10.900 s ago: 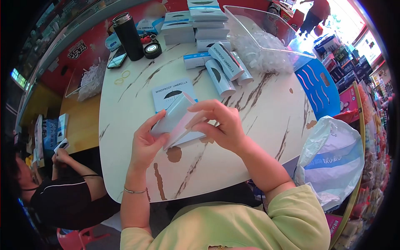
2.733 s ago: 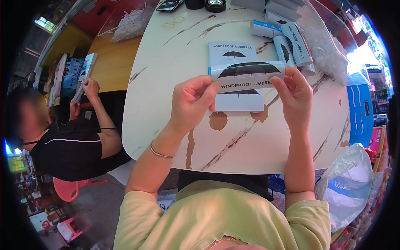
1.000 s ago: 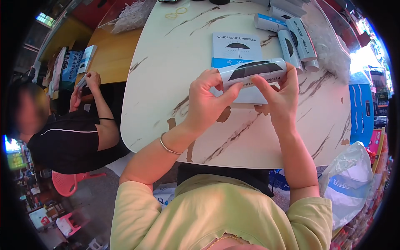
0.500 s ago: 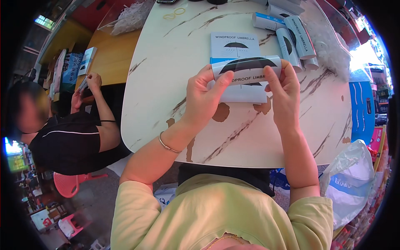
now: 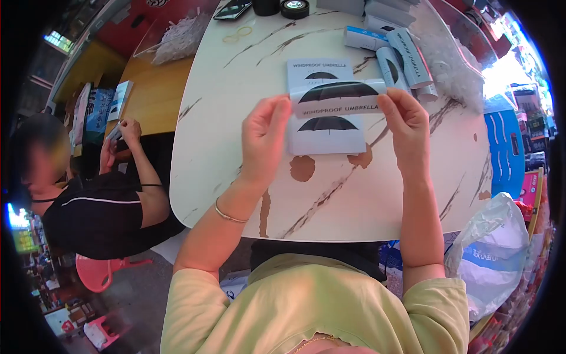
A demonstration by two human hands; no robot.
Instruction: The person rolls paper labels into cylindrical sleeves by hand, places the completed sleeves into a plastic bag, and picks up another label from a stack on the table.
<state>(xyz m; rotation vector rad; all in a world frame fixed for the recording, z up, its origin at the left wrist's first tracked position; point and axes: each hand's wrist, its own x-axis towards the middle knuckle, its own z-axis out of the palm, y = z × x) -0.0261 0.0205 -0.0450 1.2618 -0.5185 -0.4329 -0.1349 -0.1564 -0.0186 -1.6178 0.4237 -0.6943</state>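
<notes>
A curled white printed sheet (image 5: 339, 108) with a black umbrella picture and the words "WINDPROOF UMBRELLA" is stretched between my two hands. My left hand (image 5: 264, 137) pinches its left end between thumb and fingers. At the right end, the thumb and bent fingers of my right hand (image 5: 408, 127) grip it. Behind and beneath the sheet lies a flat stack of matching printed sheets (image 5: 327, 143) on the marble-patterned table (image 5: 236, 118), partly covered by the held one. Several rolled printed tubes (image 5: 411, 59) lie beyond my right hand.
Yellow rubber bands (image 5: 237, 34), a phone (image 5: 233, 9) and a round black object (image 5: 295, 8) lie at the far edge. Clear plastic wrapping (image 5: 451, 71) is at the right. A co-worker (image 5: 100, 206) sits at the left, holding a small white item. A plastic bag (image 5: 492, 259) stands front right.
My hands have moved farther apart, to the sheet's ends, and the sheet shows wider with its full wording visible. The view has shifted slightly, showing more of the table's far edge.
</notes>
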